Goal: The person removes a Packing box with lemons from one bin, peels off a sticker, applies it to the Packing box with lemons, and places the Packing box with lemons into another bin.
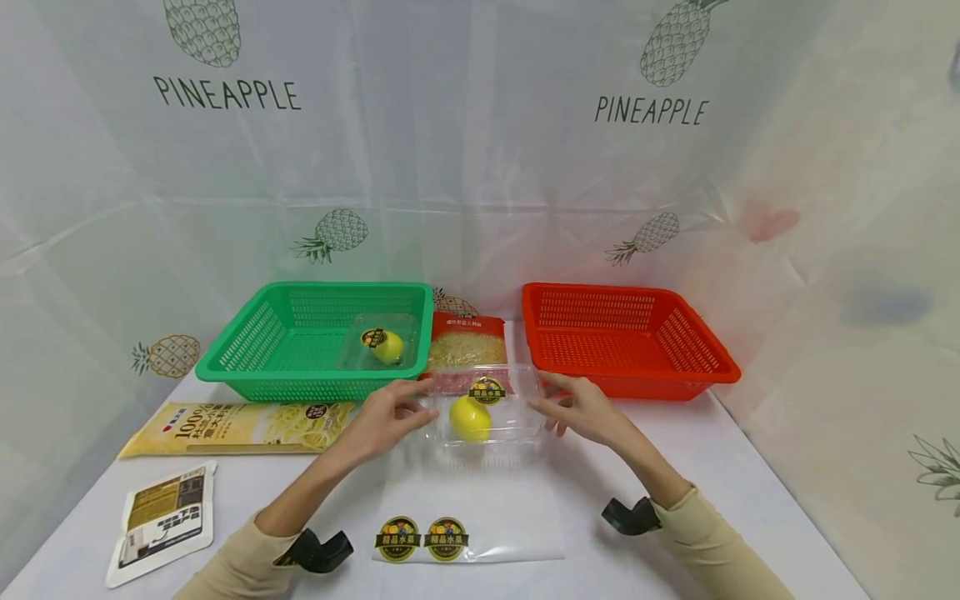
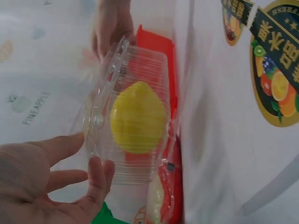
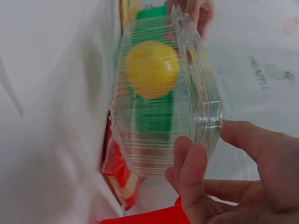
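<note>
Here, a clear plastic clamshell box (image 1: 486, 414) sat on the white desk (image 1: 720, 467), in front of the gap between the two baskets, with a yellow lemon (image 1: 469, 418) inside it and a round fruit sticker (image 1: 487, 390) on its lid. The left hand (image 1: 386, 417) met the box at its left end and the right hand (image 1: 581, 408) at its right end. In the left wrist view, the left fingers (image 2: 96, 179) were spread and only gently bent, the thumb and a fingertip touching the rim of the box rather than wrapping round it. The right wrist view showed much the same: the right fingers (image 3: 189, 170) lay loosely apart against the edge of the lid, with the thumb along the far side.

Behind the box, a red packet (image 1: 467, 346) of pale shreds lay between a green basket (image 1: 255, 342) and a red basket (image 1: 705, 350). The green basket held a second clear box (image 1: 378, 340) with another lemon in it. To the left lay a long yellow pasta bag (image 1: 232, 427), and nearer the desk's front edge a small white pouch (image 1: 161, 521). A clear backing sheet (image 1: 510, 512) with two more stickers (image 1: 422, 538) lay in front of the box, between the forearms. A pineapple-print cloth (image 1: 480, 133) hung behind.
</note>
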`<state>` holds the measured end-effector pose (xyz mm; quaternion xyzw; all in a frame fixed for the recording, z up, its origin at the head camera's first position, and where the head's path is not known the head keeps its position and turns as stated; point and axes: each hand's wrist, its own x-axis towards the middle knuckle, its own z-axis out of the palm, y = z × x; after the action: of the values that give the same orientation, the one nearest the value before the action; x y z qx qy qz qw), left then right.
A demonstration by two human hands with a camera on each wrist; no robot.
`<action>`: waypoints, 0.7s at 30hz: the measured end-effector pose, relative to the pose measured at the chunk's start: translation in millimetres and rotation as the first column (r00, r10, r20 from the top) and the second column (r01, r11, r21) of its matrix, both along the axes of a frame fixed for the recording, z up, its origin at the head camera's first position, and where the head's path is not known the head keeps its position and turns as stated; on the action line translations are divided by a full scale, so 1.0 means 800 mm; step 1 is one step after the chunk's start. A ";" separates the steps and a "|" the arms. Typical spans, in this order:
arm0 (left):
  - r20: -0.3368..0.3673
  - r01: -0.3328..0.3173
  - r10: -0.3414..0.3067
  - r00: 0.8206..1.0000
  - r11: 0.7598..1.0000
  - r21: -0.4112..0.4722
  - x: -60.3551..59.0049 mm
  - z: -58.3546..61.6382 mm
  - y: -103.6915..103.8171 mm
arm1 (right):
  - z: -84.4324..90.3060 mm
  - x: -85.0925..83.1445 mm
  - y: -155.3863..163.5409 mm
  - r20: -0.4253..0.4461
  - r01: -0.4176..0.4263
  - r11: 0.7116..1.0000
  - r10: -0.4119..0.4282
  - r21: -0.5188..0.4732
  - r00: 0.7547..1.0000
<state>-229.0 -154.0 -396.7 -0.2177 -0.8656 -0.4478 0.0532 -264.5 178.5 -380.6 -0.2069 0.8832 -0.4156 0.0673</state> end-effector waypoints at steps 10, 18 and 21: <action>0.065 -0.004 -0.005 0.998 0.991 0.130 -0.003 0.011 -0.006 | 0.022 0.002 -0.002 -0.026 0.005 1.000 -0.004 0.018 1.000; 0.157 -0.067 0.041 0.987 0.985 0.161 -0.006 0.037 -0.026 | 0.046 -0.010 -0.015 -0.040 -0.014 1.000 0.014 -0.001 0.999; 0.177 -0.076 0.041 0.983 0.979 0.191 -0.012 0.044 -0.035 | 0.056 -0.018 -0.023 -0.037 -0.023 1.000 0.022 -0.010 0.999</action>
<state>-238.3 -182.4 -361.6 -0.1463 -0.8244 -0.5466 0.0129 -279.2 160.2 -336.0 -0.2248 0.8797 -0.4155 0.0544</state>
